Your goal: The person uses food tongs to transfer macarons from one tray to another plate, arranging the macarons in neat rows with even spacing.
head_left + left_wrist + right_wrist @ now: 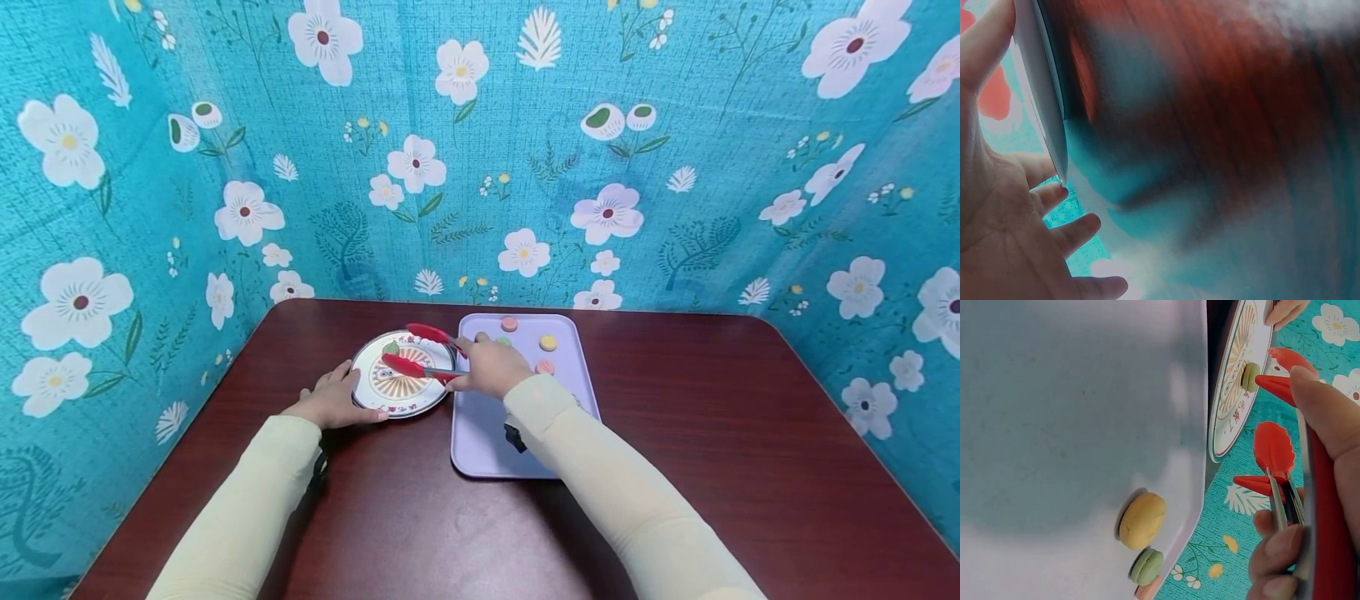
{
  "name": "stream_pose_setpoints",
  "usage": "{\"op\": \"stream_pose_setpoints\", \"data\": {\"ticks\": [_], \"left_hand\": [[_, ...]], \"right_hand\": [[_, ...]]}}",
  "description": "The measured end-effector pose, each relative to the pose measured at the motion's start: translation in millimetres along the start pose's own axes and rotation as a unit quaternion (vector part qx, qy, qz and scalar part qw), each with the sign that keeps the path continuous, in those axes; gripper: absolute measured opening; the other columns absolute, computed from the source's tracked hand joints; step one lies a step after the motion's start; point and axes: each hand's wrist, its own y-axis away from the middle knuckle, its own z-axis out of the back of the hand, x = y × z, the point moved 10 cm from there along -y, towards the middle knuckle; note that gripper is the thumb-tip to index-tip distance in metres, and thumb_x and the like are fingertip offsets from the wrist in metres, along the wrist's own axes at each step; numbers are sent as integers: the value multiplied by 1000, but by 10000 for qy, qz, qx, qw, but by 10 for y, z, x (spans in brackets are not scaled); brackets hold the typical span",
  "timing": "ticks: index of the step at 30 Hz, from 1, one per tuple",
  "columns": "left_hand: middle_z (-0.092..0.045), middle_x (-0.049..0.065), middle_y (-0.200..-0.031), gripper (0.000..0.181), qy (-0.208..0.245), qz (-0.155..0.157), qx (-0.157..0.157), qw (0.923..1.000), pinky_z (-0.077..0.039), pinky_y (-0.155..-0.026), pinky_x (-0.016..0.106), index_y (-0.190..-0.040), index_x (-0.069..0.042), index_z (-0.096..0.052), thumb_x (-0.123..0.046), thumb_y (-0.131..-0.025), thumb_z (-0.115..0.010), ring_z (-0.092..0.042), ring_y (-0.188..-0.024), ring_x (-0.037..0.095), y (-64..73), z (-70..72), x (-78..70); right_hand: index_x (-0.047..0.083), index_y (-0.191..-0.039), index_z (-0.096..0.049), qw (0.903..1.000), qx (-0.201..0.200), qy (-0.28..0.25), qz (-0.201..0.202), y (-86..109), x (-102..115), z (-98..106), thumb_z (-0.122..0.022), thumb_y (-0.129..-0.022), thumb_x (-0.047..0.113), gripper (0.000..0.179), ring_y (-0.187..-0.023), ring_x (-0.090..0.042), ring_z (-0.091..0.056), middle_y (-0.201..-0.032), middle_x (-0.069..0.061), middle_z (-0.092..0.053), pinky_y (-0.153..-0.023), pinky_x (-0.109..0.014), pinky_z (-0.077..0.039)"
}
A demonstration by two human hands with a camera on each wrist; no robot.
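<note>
My right hand (497, 367) grips a pair of tongs (442, 372) with red scalloped tips, their arms spread apart over the right part of a round white plate (408, 407). On this plate, which has a sunburst pattern and red lettering, lies a green macaron (391, 348), just beyond the tong tips. No macaron shows between the tips. At the plate's left side rests my left hand (330, 402), thumb along the near rim and fingers spread along the left edge. In the left wrist view, the left hand (1010, 219) has extended fingers beside the plate's edge (1044, 94).
Right of the plate lies a lilac tray (480, 450), partly under my right forearm. Toward its far end sit a pink macaron (509, 323), a green one, a yellow macaron (548, 342) and another pink one. A flowered blue cloth (480, 167) hangs behind the dark wooden table (697, 400).
</note>
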Motion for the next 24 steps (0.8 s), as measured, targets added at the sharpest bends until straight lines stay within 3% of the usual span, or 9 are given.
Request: {"op": "stream_pose_setpoints", "data": {"ticks": [15,24], "left_hand": [[-12,26,-156,121,-98,-40,40,9999,-12,-104,74,-151,3,-20,-69,-68,-71,-15,-138,50,-7,-14,-1],[-13,26,-156,119,-41,-30,41,10000,-12,-105,74,-151,3,-21,-68,-69,-71,-15,-137,49,-13,-15,4]], "right_hand": [[17,-139,-50,9996,-259,-134,-66,100,-201,48,-77,-76,53,79,-73,-18,-59,-108,-9,-56,-65,-36,-53],[20,-141,-47,9991,-287,-149,-291,182,-344,99,-74,-79,52,75,-58,-20,-59,-123,-13,-53,-50,-31,-49]]}}
